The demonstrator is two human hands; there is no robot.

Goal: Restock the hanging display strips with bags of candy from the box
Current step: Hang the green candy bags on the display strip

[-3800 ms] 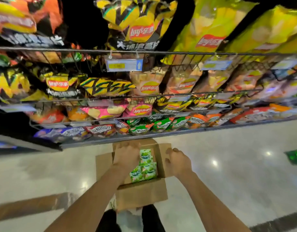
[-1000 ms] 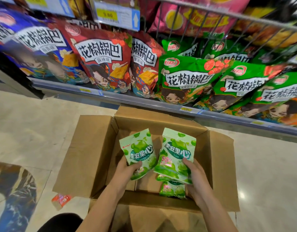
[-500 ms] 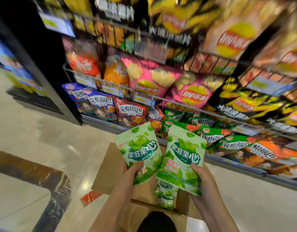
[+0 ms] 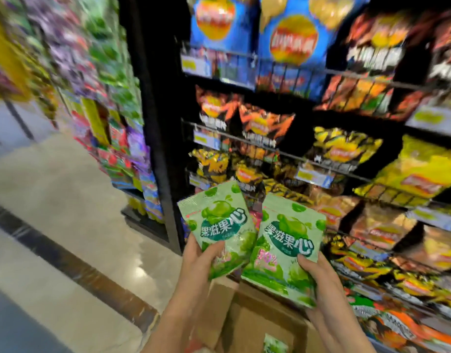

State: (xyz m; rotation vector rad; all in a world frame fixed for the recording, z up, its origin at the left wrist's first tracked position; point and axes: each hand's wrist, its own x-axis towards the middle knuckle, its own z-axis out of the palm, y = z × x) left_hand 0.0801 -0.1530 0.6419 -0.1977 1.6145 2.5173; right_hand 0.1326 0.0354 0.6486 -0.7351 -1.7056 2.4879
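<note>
My left hand (image 4: 200, 261) grips a light green candy bag (image 4: 219, 225) by its lower edge, thumb across the front. My right hand (image 4: 321, 281) holds a second, matching green candy bag (image 4: 285, 245) at its lower right corner. Both bags are raised side by side in front of the snack shelves. The open cardboard box (image 4: 249, 324) sits on the floor below my hands, and one more green bag (image 4: 275, 343) shows inside it. Blurred hanging packets (image 4: 109, 118) line the end of the shelving to the left.
Wire shelves of chip bags (image 4: 333, 154) fill the right and top. A black upright post (image 4: 155, 138) divides them from the hanging packets. Glossy beige floor (image 4: 66, 212) with a dark stripe stretches to the left.
Both hands lifted a green bag each out of the box and raised them. My view has swung up and to the left toward the shelf end.
</note>
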